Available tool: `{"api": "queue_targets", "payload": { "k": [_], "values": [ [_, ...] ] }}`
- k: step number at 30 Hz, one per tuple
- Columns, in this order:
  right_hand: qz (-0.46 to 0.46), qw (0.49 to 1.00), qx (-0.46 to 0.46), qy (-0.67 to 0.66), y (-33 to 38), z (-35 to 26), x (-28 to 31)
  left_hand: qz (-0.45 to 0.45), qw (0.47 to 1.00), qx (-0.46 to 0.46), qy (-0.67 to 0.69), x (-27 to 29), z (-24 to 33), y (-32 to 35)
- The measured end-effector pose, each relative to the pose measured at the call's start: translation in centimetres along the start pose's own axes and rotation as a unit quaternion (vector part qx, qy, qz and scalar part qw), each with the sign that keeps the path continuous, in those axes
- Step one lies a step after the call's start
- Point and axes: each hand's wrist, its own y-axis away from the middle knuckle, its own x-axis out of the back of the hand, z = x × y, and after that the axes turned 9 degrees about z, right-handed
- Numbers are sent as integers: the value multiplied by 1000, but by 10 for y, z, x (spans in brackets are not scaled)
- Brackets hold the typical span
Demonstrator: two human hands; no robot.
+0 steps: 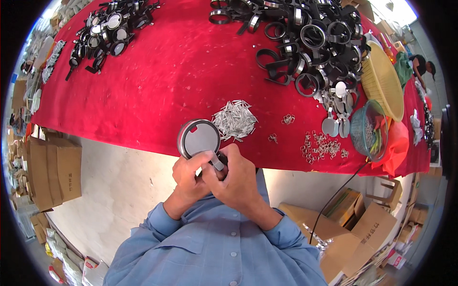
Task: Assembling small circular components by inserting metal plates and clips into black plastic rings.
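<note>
Near the front edge of the red-covered table, both my hands are closed on one round cup lid (pixel 202 138). It has a black and silver rim, a flat grey disc across it and a short handle at its lower side. My left hand (pixel 187 174) grips the lower left of the rim, thumb on top. My right hand (pixel 234 175) pinches around the handle; its fingertips partly hide what lies there. Just beyond the lid is a heap of thin metal pins (pixel 235 119). Small wire clips (pixel 322 147) lie scattered to the right.
Black ring-shaped lid frames (pixel 312 37) pile up at the far right; assembled lids (pixel 114 21) lie far left. Grey discs (pixel 330 125), a teal basket (pixel 357 131), a yellow basket (pixel 379 78) and a red bag (pixel 395 145) stand right. Cartons (pixel 69 169) flank the table below.
</note>
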Motion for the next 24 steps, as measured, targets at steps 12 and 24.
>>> {"api": "queue_targets", "payload": {
  "k": [12,24],
  "values": [
    [69,973,129,177,0,9,6,-56,998,-17,-26,-10,-4,2],
    [77,996,-45,23,-30,71,74,-219,907,358,43,15,-71,-84]
  ]
}}
